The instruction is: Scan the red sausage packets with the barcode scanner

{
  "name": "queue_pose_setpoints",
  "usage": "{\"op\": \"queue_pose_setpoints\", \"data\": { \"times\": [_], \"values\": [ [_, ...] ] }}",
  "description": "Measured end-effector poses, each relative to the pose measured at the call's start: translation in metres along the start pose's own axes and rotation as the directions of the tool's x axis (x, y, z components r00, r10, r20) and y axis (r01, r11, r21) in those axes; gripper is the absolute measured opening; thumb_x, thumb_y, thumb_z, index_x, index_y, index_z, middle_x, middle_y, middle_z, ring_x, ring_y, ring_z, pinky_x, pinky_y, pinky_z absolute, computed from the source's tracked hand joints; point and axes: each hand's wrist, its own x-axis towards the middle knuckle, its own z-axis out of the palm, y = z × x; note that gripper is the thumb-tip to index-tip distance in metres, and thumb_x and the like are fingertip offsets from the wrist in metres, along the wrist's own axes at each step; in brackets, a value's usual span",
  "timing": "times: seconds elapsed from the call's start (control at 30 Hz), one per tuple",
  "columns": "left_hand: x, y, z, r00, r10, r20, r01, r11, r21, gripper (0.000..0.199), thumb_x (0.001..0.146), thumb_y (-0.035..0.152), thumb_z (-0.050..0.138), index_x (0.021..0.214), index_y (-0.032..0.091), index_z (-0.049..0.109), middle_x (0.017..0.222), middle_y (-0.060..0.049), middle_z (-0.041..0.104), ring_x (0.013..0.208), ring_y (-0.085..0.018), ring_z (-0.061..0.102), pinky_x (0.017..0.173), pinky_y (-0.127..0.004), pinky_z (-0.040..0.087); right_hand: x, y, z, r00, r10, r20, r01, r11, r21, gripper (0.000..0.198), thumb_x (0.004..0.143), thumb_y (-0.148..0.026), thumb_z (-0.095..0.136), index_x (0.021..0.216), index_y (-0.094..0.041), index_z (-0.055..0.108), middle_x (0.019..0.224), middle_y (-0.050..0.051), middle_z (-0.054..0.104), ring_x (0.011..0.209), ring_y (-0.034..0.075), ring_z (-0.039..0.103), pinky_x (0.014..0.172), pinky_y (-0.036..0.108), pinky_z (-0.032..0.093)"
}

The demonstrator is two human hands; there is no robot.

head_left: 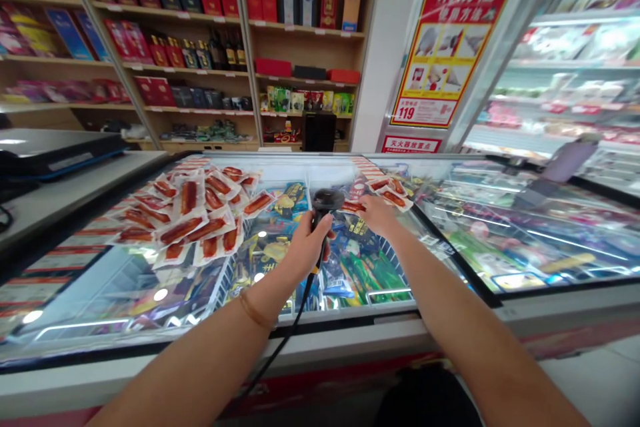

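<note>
My left hand (311,240) is wrapped round the handle of a black barcode scanner (329,198), whose cable hangs down past my wrist. Just right of the scanner head, my right hand (376,212) pinches a small vacuum-packed sausage (353,206) by its right end. On the glass lid to the left lies a heap of similar clear packs with reddish-brown sausages (189,199). A few more sausage packs (394,199) rest beyond my right hand. Part of the held pack is hidden by my fingers.
Beneath my hands is the glass top of a chest freezer (280,161) with wire baskets of packaged goods inside. At the left, a dark flat device (60,150) sits on a counter. Shelves (200,15) of boxes and bottles stand behind; a lit display fridge (565,67) is at right.
</note>
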Motion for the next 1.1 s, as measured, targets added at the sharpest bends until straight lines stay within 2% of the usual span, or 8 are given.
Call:
{"op": "queue_pose_setpoints", "data": {
  "times": [0.1, 0.2, 0.4, 0.6, 0.87, 1.1],
  "values": [
    [-0.001, 0.001, 0.000, 0.999, 0.034, 0.020, -0.034, 0.999, 0.019, 0.046, 0.077, 0.061, 0.066, 0.089, 0.022, 0.043, 0.067, 0.005, 0.060, 0.036, -0.008, 0.048, 0.035, -0.021, 0.035, 0.002, 0.001, 0.002, 0.990, -0.090, -0.110, 0.102, 0.989, 0.107, 0.017, 0.084, -0.019, 0.059, 0.100, -0.021, 0.064, 0.108, 0.009, 0.063, 0.102, 0.024, 0.061, 0.093, 0.038, 0.046],
    [-0.002, 0.003, -0.003, 0.998, 0.062, 0.015, -0.062, 0.998, 0.026, 0.044, 0.078, 0.059, 0.065, 0.090, 0.022, 0.044, 0.070, 0.005, 0.060, 0.039, -0.008, 0.050, 0.036, -0.021, 0.036, 0.004, 0.007, 0.002, 0.972, -0.057, -0.227, 0.103, 0.976, 0.194, 0.023, 0.080, -0.016, 0.061, 0.102, -0.021, 0.062, 0.109, 0.009, 0.061, 0.104, 0.024, 0.060, 0.094, 0.038, 0.046],
    [0.000, 0.006, -0.008, 0.997, 0.075, -0.008, -0.075, 0.997, 0.031, 0.040, 0.081, 0.057, 0.062, 0.091, 0.022, 0.043, 0.070, 0.005, 0.059, 0.038, -0.007, 0.049, 0.037, -0.021, 0.036, 0.004, 0.009, -0.004, 0.948, -0.032, -0.317, 0.148, 0.925, 0.350, 0.026, 0.075, -0.014, 0.058, 0.100, -0.019, 0.066, 0.105, 0.009, 0.068, 0.106, 0.026, 0.061, 0.102, 0.045, 0.043],
    [-0.002, 0.006, -0.009, 0.998, 0.057, 0.038, -0.056, 0.998, -0.023, 0.043, 0.079, 0.058, 0.064, 0.089, 0.022, 0.043, 0.070, 0.005, 0.060, 0.039, -0.008, 0.050, 0.037, -0.021, 0.037, -0.003, -0.005, -0.020, 0.863, -0.051, -0.502, 0.278, 0.878, 0.390, 0.026, 0.077, -0.020, 0.059, 0.102, -0.019, 0.067, 0.106, 0.010, 0.068, 0.107, 0.027, 0.060, 0.102, 0.045, 0.044],
    [-0.003, 0.006, -0.008, 0.994, 0.068, 0.082, -0.064, 0.997, -0.051, 0.045, 0.076, 0.059, 0.067, 0.088, 0.022, 0.045, 0.068, 0.004, 0.061, 0.038, -0.008, 0.050, 0.037, -0.021, 0.037, -0.011, -0.014, -0.026, 0.805, -0.075, -0.589, 0.355, 0.855, 0.377, 0.022, 0.080, -0.022, 0.057, 0.100, -0.021, 0.065, 0.105, 0.010, 0.068, 0.105, 0.026, 0.061, 0.098, 0.043, 0.047],
    [-0.002, 0.004, -0.009, 0.993, 0.076, 0.086, -0.072, 0.996, -0.049, 0.044, 0.077, 0.059, 0.067, 0.088, 0.022, 0.045, 0.070, 0.004, 0.060, 0.039, -0.008, 0.050, 0.037, -0.021, 0.037, -0.012, -0.016, -0.027, 0.809, -0.061, -0.585, 0.344, 0.855, 0.387, 0.023, 0.080, -0.022, 0.056, 0.101, -0.022, 0.065, 0.105, 0.009, 0.068, 0.106, 0.026, 0.060, 0.101, 0.045, 0.045]
  ]
}}
